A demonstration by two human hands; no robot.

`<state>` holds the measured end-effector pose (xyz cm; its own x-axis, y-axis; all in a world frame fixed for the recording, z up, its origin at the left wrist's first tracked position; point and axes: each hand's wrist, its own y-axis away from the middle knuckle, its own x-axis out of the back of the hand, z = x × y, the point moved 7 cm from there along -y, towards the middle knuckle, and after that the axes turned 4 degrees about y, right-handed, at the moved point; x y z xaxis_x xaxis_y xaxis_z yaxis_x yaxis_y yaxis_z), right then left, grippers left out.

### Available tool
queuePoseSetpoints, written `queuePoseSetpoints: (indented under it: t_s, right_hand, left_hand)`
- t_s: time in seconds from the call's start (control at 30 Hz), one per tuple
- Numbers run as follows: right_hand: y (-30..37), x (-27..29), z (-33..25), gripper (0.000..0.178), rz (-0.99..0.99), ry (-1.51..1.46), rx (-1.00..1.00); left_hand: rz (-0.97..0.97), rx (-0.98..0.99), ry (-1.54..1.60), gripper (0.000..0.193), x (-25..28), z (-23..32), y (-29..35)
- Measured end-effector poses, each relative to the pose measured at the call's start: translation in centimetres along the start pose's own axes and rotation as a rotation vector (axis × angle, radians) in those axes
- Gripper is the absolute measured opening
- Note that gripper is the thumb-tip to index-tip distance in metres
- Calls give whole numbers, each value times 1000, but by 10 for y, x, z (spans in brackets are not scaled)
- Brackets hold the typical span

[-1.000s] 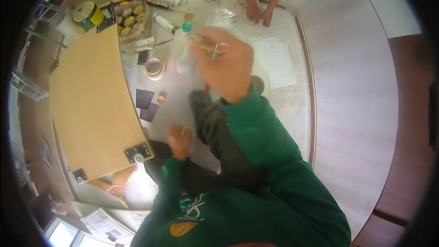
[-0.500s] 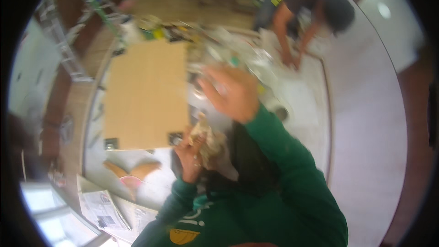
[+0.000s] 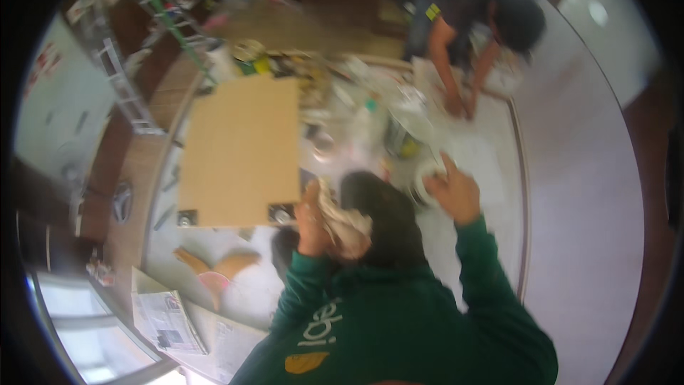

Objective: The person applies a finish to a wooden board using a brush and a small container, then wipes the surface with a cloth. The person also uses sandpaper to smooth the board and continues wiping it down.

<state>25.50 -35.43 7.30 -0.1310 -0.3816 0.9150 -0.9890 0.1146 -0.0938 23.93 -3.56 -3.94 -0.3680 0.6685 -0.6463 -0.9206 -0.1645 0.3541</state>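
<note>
My left hand [image 3: 311, 224] is closed round a crumpled beige cloth [image 3: 345, 222], just right of the near corner of a light wood board [image 3: 242, 150]. Black fittings [image 3: 282, 213] sit at the board's near corners. My right hand [image 3: 457, 191] reaches out over a round whitish container [image 3: 419, 191], with the index finger stretched and the thumb spread apart from it. Blur hides whether the fingers touch the rim. My dark-clothed knee [image 3: 385, 207] lies between the two hands.
A co-worker [image 3: 470, 28] bends over the floor at the far right. Bottles [image 3: 367, 121] and plastic bags [image 3: 410, 110] clutter the space beyond my hands. A ladder [image 3: 121, 82] stands at the left; a newspaper [image 3: 167, 321] lies near left, by an orange-brown three-armed piece [image 3: 214, 278].
My right hand has moved right and nearer, from above the clutter to the round container. My left hand keeps the cloth. The whole view has shifted slightly.
</note>
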Motion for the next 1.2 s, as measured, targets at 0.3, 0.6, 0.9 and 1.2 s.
queuePoseSetpoints:
  t_s: [0.3,0.6,0.9,1.2]
  right_hand:
    - [-110,-44,56,70,-402,-69,-14]
    - [-35,-83,213,62,-93,-16,-282]
    - [14,-137,228,46,78,-464,-564]
    - [29,-131,231,37,161,-518,-653]
  left_hand:
    - [-264,449,-30,29,-4,-101,-12]
    - [-622,22,-698,20,-116,-138,-35]
    - [-1108,-558,-1495,16,-216,-264,-64]
    - [-1165,-801,-1783,13,-223,-336,-68]
